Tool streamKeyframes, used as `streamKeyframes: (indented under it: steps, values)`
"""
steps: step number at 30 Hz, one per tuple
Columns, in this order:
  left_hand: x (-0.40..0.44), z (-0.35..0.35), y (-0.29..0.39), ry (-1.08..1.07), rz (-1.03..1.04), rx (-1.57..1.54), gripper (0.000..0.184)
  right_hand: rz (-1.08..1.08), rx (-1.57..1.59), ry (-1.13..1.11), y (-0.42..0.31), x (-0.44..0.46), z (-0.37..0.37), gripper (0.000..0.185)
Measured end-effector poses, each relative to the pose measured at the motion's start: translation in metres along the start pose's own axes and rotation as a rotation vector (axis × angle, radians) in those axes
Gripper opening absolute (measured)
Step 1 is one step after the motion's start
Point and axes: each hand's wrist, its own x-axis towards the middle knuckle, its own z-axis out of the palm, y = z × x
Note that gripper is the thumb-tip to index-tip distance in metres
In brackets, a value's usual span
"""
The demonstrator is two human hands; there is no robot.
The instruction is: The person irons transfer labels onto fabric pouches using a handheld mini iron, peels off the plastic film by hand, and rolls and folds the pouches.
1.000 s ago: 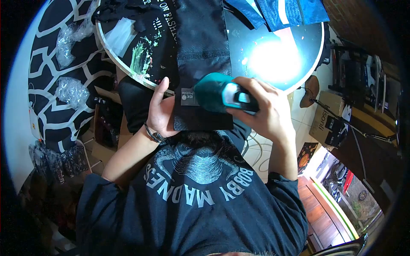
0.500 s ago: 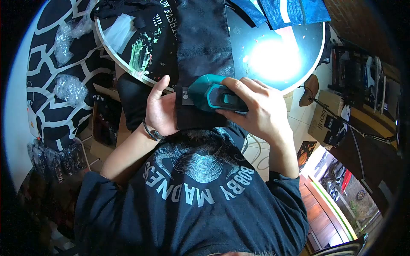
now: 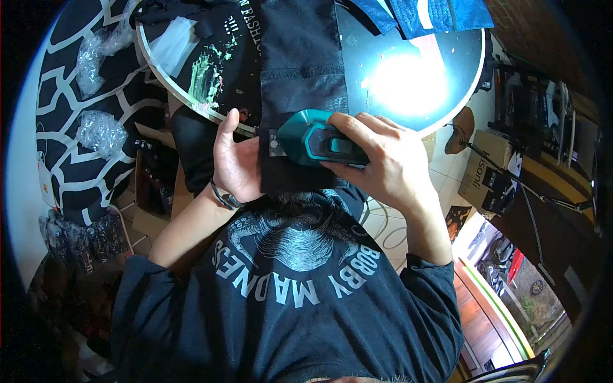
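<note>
In my right hand [image 3: 386,153] is a teal handheld iron [image 3: 322,140], its pointed end facing left. It rests on a strip of black fabric [image 3: 303,51] that runs from the round table toward my chest. A small grey printed label [image 3: 276,144] shows on the fabric just left of the iron. My left hand [image 3: 236,159] lies palm up under the left edge of the fabric, below the iron. Its thumb stands out and apart; the other fingers are hidden beneath the cloth.
The round table [image 3: 143,54] has a pale rim and green smears on its top. A bright glare covers its right side. Blue fabric [image 3: 440,18] lies at the far right, and a white sheet [image 3: 175,46] at the left. A cardboard box [image 3: 485,163] stands right.
The view has shifted slightly, so the hands and table appear a little further left. The iron stays at the same spot on the black fabric, still in my right hand.
</note>
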Motion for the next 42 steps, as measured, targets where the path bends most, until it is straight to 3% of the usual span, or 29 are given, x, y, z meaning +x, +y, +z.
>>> streamKeyframes:
  steps: [21, 27, 42]
  values:
    - [-0.004, 0.006, -0.001, 0.028, 0.036, 0.107, 0.120, -0.010, -0.032, 0.008, -0.007, 0.002, -0.004, 0.052]
    - [-0.004, -0.002, -0.001, -0.133, -0.039, 0.009, 0.126, -0.040, -0.061, 0.065, -0.010, 0.002, -0.005, 0.053]
    - [-0.005, 0.007, -0.003, -0.054, 0.021, 0.118, 0.134, -0.036, -0.010, 0.000, -0.010, 0.002, -0.007, 0.050]
